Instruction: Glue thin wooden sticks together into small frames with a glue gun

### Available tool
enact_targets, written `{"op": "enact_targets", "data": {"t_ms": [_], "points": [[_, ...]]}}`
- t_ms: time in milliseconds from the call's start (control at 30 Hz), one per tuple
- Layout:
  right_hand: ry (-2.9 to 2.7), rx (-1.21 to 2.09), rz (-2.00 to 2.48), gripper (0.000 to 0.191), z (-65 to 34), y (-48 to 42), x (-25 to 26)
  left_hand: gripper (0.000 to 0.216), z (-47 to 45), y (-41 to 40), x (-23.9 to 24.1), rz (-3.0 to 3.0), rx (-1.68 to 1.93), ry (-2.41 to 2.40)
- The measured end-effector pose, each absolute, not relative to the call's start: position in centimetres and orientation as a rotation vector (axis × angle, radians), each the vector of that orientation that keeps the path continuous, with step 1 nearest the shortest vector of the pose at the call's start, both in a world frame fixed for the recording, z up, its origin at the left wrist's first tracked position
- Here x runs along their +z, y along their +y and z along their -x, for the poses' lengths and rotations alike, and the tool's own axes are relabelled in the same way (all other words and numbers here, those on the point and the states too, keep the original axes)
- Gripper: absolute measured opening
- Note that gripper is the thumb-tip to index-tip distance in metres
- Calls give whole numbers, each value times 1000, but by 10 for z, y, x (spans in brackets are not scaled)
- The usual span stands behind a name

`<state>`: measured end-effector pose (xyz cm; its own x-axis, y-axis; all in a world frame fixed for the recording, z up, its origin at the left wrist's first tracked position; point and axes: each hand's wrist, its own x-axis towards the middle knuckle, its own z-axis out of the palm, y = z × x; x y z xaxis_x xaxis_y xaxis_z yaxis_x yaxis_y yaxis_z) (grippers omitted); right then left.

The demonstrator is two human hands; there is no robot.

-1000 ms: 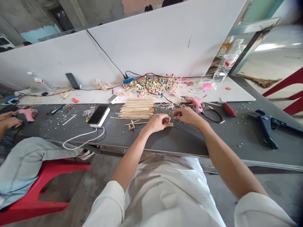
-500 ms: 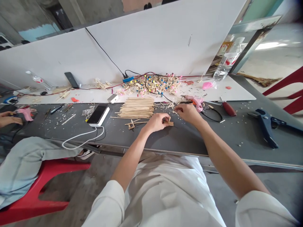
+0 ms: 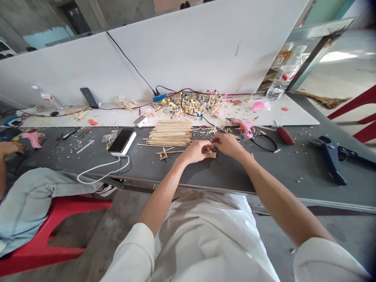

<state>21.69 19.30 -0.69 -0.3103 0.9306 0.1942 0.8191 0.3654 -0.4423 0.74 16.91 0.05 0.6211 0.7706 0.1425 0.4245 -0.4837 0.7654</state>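
Observation:
My left hand (image 3: 194,151) rests on the grey table (image 3: 252,168), fingers curled round a small wooden stick piece (image 3: 212,154). My right hand (image 3: 226,143) sits just to its right, fingers pinched at the same piece; whether it holds a separate bit is hidden. A stack of thin wooden sticks (image 3: 170,134) lies just behind the hands. A small glued stick frame (image 3: 163,155) lies to the left of my left hand.
A pink glue gun (image 3: 244,127), red-handled tool (image 3: 283,135) and blue cutter (image 3: 330,157) lie to the right. A phone on a white power bank (image 3: 122,141) lies left. A heap of bead-tipped stick figures (image 3: 194,104) sits by the white board. Another person's hand (image 3: 10,148) is at far left.
My right hand reached back toward the scraps near the glue gun, then returned to the piece under my left hand. The left hand stayed put.

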Motion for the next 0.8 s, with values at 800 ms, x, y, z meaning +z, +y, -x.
{"op": "enact_targets", "data": {"t_ms": [800], "points": [[-2106,830,1325,44,-226,188,7,16,-5,178,-1,-1798,849,1031]]}}
